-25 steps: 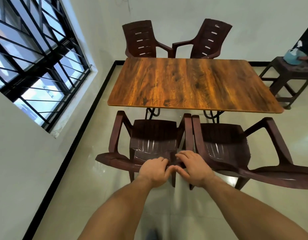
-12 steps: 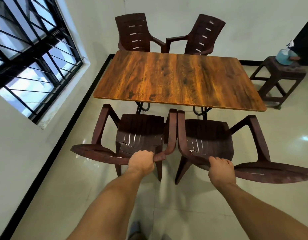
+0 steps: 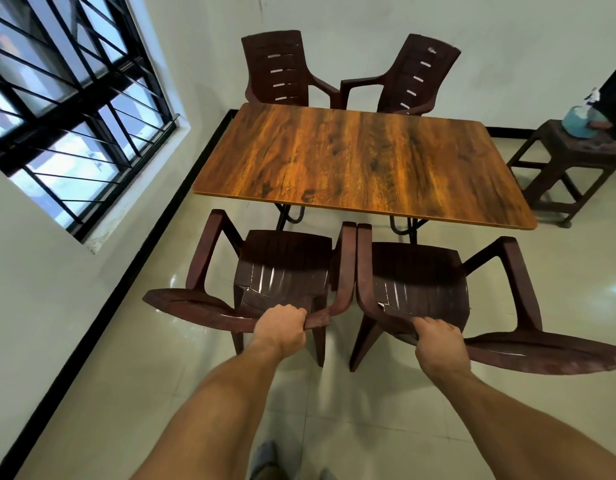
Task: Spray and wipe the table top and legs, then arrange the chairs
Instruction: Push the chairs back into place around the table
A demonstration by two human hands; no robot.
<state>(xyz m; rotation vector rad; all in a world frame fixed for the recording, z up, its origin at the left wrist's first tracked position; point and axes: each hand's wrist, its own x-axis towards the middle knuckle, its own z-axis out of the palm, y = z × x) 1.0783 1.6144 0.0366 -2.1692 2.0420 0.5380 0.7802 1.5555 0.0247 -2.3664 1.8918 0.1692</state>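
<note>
Here, left hand [image 3: 282,327] grips left chair [image 3: 285,252], right hand [image 3: 440,344] right chair [image 3: 415,268].

The tabletop [image 3: 362,161] is orange-brown wood-grain laminate, smooth with a faint sheen. The chairs [image 3: 285,258] are dark brown moulded plastic, dull and scuffed, the near two cracked across their backrests. The table legs [image 3: 292,216] are black metal tube. The floor [image 3: 126,393] is glossy pale tile; the walls [image 3: 507,36] are matt paint.
</note>
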